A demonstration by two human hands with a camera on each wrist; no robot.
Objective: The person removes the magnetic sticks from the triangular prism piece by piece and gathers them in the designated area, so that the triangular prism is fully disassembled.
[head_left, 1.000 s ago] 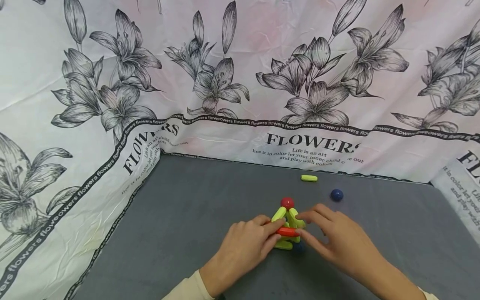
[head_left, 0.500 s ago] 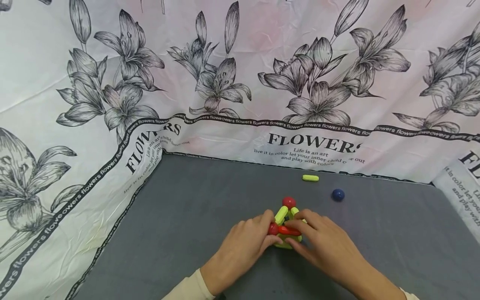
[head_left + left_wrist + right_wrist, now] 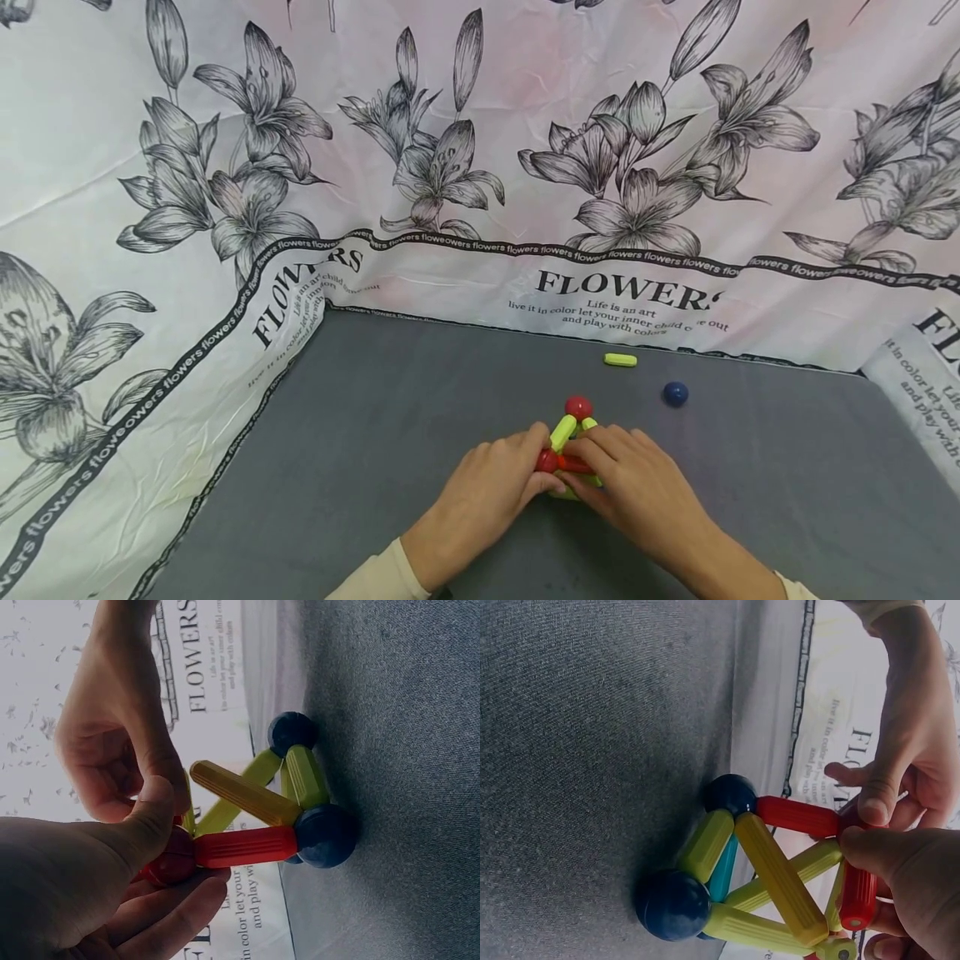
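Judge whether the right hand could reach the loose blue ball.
Probably yes: nothing visible stands between the right hand and the loose blue ball, though the hand pinches a red stick.

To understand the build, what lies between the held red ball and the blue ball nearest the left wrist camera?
A red stick, seen in the left wrist view, joins them.

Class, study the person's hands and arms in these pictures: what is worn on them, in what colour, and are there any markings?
Nothing visible is worn on the left hand or the right hand. The left sleeve and right sleeve are plain cream, without visible markings, and leave the wrists bare.
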